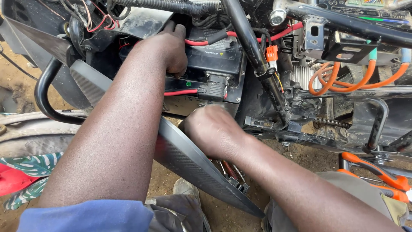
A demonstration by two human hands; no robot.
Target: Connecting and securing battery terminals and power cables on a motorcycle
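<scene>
two hands [171, 47], one battery box [216, 58], three orange cables [343, 79]

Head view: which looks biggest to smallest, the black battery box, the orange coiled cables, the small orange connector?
1. black battery box
2. orange coiled cables
3. small orange connector
All sit at similar depth, so the order seems safe.

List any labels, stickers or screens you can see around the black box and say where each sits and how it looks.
Warning label: on top of the black box, right of the left hand; dark with pale print and a small yellow triangle.
Printed plate: top right on the frame; dark, pale lettering, partly cut off.
No screens visible.
</scene>
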